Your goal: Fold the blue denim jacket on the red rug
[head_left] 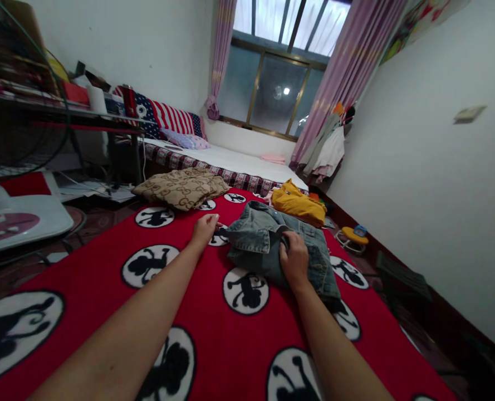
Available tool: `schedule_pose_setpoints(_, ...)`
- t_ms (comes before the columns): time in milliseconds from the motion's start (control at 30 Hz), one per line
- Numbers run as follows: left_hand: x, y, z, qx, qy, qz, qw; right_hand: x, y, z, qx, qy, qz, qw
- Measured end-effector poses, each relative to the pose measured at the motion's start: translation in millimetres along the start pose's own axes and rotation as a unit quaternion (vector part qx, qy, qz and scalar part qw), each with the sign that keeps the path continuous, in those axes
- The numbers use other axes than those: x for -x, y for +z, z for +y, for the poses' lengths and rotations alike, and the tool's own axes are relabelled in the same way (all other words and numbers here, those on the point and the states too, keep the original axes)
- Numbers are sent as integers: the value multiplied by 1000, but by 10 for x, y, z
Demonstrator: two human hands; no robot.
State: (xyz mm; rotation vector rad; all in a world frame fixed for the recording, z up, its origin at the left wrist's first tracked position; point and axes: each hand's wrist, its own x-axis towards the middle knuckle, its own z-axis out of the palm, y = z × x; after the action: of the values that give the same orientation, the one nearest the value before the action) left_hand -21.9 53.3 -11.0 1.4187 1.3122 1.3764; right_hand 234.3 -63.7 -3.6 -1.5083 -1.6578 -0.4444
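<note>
A grey-blue denim jacket (268,236) lies bunched on a red blanket (214,312) printed with white circles and black figures. My right hand (294,260) rests on the jacket's middle with its fingers curled into the cloth. To the left of the jacket, my left hand (204,228) hovers just over the blanket. Its fingers are loosely curled and nothing shows in them. It does not touch the denim.
A folded tan patterned cloth (181,188) and a yellow garment (297,204) lie at the blanket's far end. A second bed (239,161) stands under the window. A fan (17,106) and cluttered desk (84,117) are on the left; a white wall (439,184) runs on the right.
</note>
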Motion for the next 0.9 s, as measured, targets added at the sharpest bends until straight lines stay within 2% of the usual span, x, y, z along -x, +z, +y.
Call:
schedule_pose_setpoints(100,54,119,120,21,-35,-52,998,-5,-46,-58,-44,-33,26,998)
schedule_pose_setpoints(233,51,283,221,10,-42,-91,995,6,-31,-87,-27,-111,4,993)
schedule_pose_setpoints(433,-196,547,371,-81,48,-88,992,8,-10,-58,-38,-149,-47,987)
schedule_pose_setpoints(567,-291,518,517,-161,113,-80,977,22,-24,-64,-54,-136,-50,988)
schedule_pose_setpoints(633,-262,474,526,-251,145,-73,954,28,-20,-70,-50,-132,-64,988)
schedule_pose_setpoints(767,-171,503,457,-445,155,-98,876,29,7,-79,-32,-135,-109,984)
schedule_pose_setpoints(833,-195,585,498,-469,142,-115,864,29,19,-79,-27,-133,-117,984)
schedule_pose_setpoints(900,-273,691,627,-478,154,-125,856,32,25,-76,-22,-129,-118,984)
